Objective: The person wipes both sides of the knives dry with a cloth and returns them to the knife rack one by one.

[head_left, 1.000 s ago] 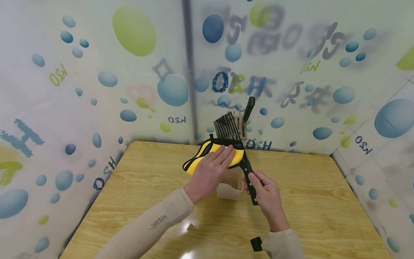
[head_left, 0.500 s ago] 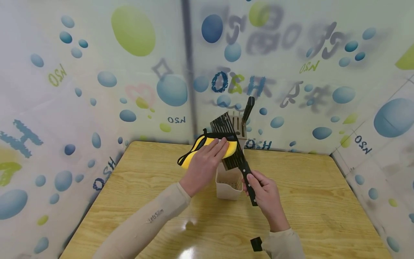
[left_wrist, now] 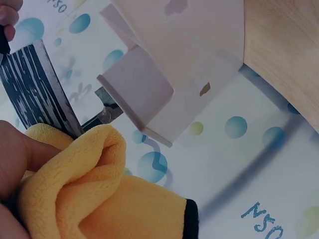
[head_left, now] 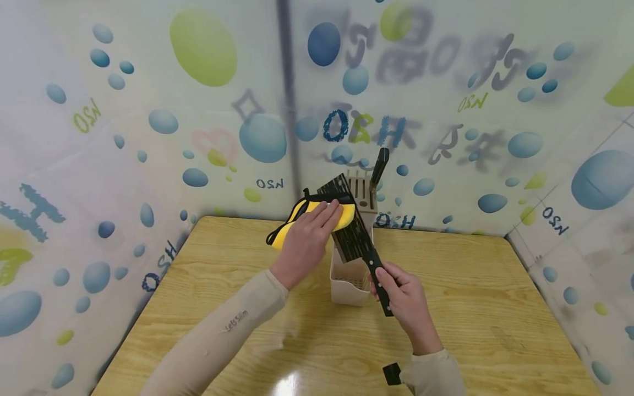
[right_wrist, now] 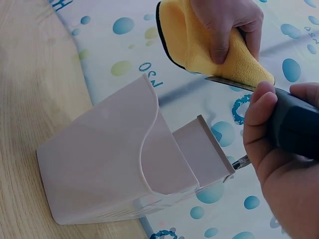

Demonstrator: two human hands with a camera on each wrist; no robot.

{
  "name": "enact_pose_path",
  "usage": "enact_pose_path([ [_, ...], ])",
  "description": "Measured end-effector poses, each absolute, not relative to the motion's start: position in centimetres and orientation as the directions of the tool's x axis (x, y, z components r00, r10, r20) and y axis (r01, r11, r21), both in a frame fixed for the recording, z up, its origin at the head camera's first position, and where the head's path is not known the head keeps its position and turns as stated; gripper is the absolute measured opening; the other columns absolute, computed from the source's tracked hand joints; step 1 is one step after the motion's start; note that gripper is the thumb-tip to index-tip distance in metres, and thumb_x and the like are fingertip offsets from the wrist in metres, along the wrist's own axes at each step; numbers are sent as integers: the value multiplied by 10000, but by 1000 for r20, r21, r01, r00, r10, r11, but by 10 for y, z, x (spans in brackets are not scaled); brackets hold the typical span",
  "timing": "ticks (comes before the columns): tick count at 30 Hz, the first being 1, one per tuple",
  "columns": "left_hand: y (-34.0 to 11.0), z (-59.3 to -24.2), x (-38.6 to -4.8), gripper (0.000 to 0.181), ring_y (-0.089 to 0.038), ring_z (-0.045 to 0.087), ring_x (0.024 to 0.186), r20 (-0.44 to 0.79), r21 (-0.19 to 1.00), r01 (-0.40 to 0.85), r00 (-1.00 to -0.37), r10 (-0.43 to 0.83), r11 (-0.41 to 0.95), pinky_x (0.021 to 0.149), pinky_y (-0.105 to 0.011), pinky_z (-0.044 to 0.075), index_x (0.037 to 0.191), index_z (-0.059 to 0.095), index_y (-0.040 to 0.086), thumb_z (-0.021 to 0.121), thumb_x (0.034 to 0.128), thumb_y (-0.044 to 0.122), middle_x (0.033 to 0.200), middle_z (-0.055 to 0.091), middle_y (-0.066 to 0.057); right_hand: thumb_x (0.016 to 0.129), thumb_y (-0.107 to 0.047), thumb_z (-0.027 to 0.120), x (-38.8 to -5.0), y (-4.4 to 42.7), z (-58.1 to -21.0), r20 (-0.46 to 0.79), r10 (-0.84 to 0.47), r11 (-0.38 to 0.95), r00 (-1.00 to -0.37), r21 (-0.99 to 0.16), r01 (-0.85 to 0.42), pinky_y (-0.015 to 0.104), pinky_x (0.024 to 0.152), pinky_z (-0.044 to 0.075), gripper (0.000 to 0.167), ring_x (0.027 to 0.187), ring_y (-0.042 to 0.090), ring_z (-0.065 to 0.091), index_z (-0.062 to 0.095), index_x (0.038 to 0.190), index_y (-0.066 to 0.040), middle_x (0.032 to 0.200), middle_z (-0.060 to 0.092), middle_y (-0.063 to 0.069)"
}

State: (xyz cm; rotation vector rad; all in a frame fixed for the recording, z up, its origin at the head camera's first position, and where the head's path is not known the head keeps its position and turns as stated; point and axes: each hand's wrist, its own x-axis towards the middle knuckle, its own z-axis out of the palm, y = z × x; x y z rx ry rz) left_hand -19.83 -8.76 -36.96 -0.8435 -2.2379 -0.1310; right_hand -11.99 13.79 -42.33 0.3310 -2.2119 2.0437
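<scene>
My right hand (head_left: pixel 403 302) grips the black riveted handle of a cleaver (head_left: pixel 354 239), its broad dark-streaked blade tilted up to the left. With my left hand (head_left: pixel 304 242) I hold a folded yellow cloth (head_left: pixel 345 217) with black edging against the blade's upper part. In the right wrist view the left thumb and fingers pinch the cloth (right_wrist: pixel 199 37) about the blade, of which only a thin edge shows. Part of the streaked blade (left_wrist: pixel 37 87) sticks out past the cloth in the left wrist view. Beneath the cleaver stands a pale knife holder (head_left: pixel 349 291).
A second black-handled knife (head_left: pixel 380 168) stands in the holder's slotted back part (head_left: pixel 364 190). The wooden table (head_left: pixel 238 264) ends at a wall sheet (head_left: pixel 223 121) printed with blue and green dots. A small black piece (head_left: pixel 392 374) sits by the right sleeve.
My left hand and the cloth have slid up and left along the blade, uncovering more of its lower part near the handle. The right hand stays almost in place with the cleaver.
</scene>
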Motion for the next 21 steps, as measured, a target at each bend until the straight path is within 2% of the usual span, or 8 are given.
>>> enact_pose_path([
  [3,-89,-368,-202,502,-313,638,1277,674,-148,598,-522,523,788,1008,-425,573,1415,624,24,618,936,-126,1430,631,-132,1101,-152,511,-121,138,-425,233,-98,73,-968,-968,-240,337,593,596,304,638,246,615,684,1001,77,775,625,126],
  [9,-92,-363,-206,516,-321,640,1272,680,-113,592,-540,496,798,1025,-436,562,1417,620,18,599,929,-148,1435,625,-136,1102,-146,506,-121,138,-426,237,-119,69,-964,-967,-246,333,593,594,298,650,297,609,680,1015,80,816,603,258],
  [12,-93,-360,-208,518,-321,636,1278,676,-97,587,-554,487,804,1034,-438,555,1423,615,17,598,932,-147,1444,618,-137,1101,-143,508,-121,138,-426,243,-128,69,-962,-965,-253,332,587,593,291,648,322,605,679,1010,73,819,599,269],
  [21,-96,-355,-213,488,-315,628,1289,683,-80,575,-563,465,814,1064,-417,534,1423,613,13,579,959,-137,1455,607,-143,1095,-107,509,-120,137,-426,279,-143,61,-950,-955,-290,296,588,588,271,649,256,622,679,1015,87,811,620,218],
])
